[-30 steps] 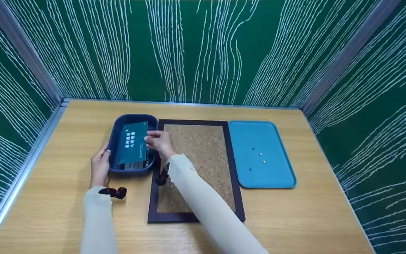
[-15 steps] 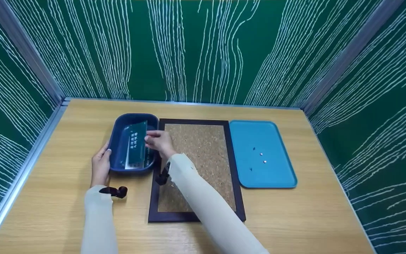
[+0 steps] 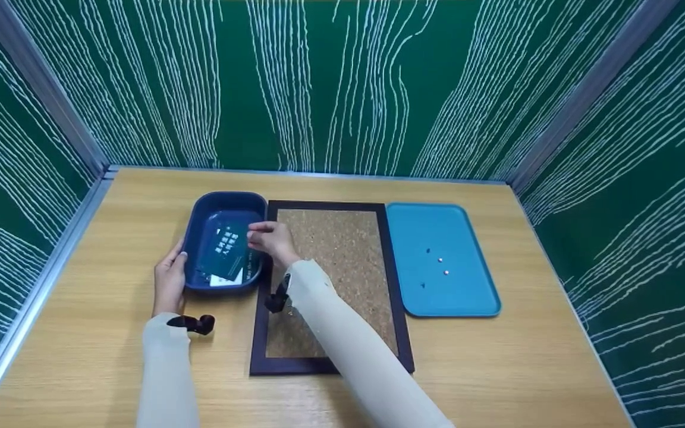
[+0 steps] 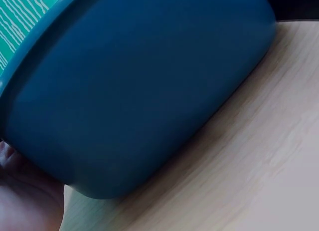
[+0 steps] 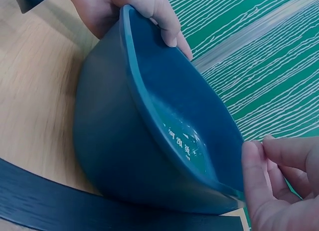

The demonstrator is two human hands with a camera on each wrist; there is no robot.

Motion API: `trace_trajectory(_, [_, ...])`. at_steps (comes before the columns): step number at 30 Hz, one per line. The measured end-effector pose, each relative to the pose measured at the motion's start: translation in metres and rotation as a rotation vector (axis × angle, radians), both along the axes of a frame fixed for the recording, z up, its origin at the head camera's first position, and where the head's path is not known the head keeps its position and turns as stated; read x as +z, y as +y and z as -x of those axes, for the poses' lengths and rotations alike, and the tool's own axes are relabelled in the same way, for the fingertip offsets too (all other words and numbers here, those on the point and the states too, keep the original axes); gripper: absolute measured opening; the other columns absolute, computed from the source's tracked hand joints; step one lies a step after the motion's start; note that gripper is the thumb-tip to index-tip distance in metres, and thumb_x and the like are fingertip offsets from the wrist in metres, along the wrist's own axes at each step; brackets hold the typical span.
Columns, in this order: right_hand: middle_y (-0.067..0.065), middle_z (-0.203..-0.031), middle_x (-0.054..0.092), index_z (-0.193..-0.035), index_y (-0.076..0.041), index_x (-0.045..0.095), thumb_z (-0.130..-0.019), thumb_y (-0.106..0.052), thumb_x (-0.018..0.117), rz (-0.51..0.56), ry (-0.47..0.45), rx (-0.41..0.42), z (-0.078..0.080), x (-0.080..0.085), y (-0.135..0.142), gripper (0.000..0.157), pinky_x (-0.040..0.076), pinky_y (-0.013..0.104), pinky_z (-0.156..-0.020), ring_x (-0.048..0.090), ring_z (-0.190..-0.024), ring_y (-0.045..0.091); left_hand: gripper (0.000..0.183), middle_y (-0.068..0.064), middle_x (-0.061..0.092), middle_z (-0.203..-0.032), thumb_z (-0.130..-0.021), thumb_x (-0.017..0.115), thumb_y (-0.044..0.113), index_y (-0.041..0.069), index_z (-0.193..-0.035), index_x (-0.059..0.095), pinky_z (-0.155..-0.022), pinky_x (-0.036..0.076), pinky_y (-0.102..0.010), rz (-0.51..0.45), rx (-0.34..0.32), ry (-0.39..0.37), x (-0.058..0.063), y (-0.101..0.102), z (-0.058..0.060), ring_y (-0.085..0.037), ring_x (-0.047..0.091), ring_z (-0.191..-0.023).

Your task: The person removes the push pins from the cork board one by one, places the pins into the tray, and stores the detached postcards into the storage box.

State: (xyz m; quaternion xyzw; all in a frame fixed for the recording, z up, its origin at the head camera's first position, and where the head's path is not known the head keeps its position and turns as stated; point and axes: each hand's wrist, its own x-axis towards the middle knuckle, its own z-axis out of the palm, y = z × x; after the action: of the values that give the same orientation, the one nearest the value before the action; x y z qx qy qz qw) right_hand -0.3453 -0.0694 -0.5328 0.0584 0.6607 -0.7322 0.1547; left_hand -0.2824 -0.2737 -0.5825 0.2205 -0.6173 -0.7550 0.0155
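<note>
A dark blue basin (image 3: 223, 201) stands at the left of the table. My left hand (image 3: 170, 282) grips its left side, the thumb over the rim in the right wrist view. Inside lies a green card (image 3: 228, 258) with white characters, over a white piece of card (image 3: 223, 280) and some dark printed matter. My right hand (image 3: 273, 242) is at the basin's right rim. Its thumb and forefinger tips are close together with nothing visible between them; the card lies below, apart from them in the right wrist view.
A dark-framed corkboard (image 3: 336, 267) lies right of the basin, under my right forearm. Beyond it is a turquoise tray (image 3: 446, 229) holding a few tiny white and dark pieces. Green panels (image 3: 330, 89) with white lines enclose the table (image 3: 527, 356) at back and sides.
The green card, pinched by my right hand earlier, tilted, then dropped flat into the basin, turning slightly. The right hand let go and stayed at the rim. My left hand keeps its grip.
</note>
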Motion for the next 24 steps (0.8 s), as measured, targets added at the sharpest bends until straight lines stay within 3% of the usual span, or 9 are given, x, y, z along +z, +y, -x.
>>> trace_trajectory(4, [0.019, -0.100, 0.071, -0.112, 0.011, 0.065, -0.085, 0.007, 0.065, -0.010, -0.003, 0.007, 0.000, -0.001, 0.002, 0.026, 0.060, 0.024, -0.071, 0.071, -0.084, 0.028, 0.045, 0.009, 0.019, -0.160, -0.105, 0.033, 0.019, 0.025, -0.150, 0.031, -0.121, 0.019, -0.028, 0.010, -0.009, 0.009, 0.000, 0.002, 0.000, -0.008, 0.011, -0.149])
trace_trajectory(9, [0.024, -0.101, 0.070, -0.113, 0.013, 0.063, -0.086, 0.008, 0.062, 0.008, -0.005, 0.021, 0.000, 0.000, 0.005, 0.028, 0.060, 0.024, -0.068, 0.063, -0.061, 0.010, 0.046, 0.007, 0.019, -0.160, -0.105, 0.033, 0.020, 0.023, -0.151, 0.031, -0.122, 0.017, -0.028, 0.028, -0.016, 0.021, 0.000, 0.003, 0.000, -0.009, 0.011, -0.149])
trace_trajectory(12, [0.022, -0.096, 0.071, -0.111, 0.012, 0.065, -0.087, 0.006, 0.062, 0.005, -0.013, 0.017, 0.000, 0.001, 0.006, 0.025, 0.060, 0.023, -0.065, 0.062, -0.059, 0.010, 0.046, 0.008, 0.016, -0.161, -0.106, 0.031, 0.021, 0.025, -0.151, 0.029, -0.122, 0.016, -0.028, 0.019, -0.021, 0.004, 0.001, 0.003, 0.000, -0.009, 0.009, -0.149])
trace_trajectory(18, [0.007, -0.080, 0.068, -0.100, 0.003, 0.070, -0.090, 0.002, 0.060, -0.013, -0.022, 0.016, -0.001, 0.002, 0.011, 0.014, 0.060, 0.023, -0.064, 0.064, -0.062, 0.010, 0.046, 0.008, 0.014, -0.161, -0.106, 0.031, 0.022, 0.024, -0.152, 0.027, -0.121, 0.019, -0.028, -0.010, -0.024, 0.007, 0.000, 0.001, 0.000, -0.010, 0.010, -0.149])
trace_trajectory(24, [0.006, -0.084, 0.069, -0.101, -0.001, 0.071, -0.092, -0.003, 0.059, -0.030, -0.014, 0.038, -0.001, 0.003, 0.020, 0.015, 0.060, 0.025, -0.072, 0.066, -0.069, 0.010, 0.047, 0.007, 0.015, -0.162, -0.106, 0.029, 0.025, 0.025, -0.153, 0.027, -0.119, 0.026, -0.031, -0.003, -0.042, 0.007, -0.001, 0.001, -0.001, -0.013, 0.020, -0.148])
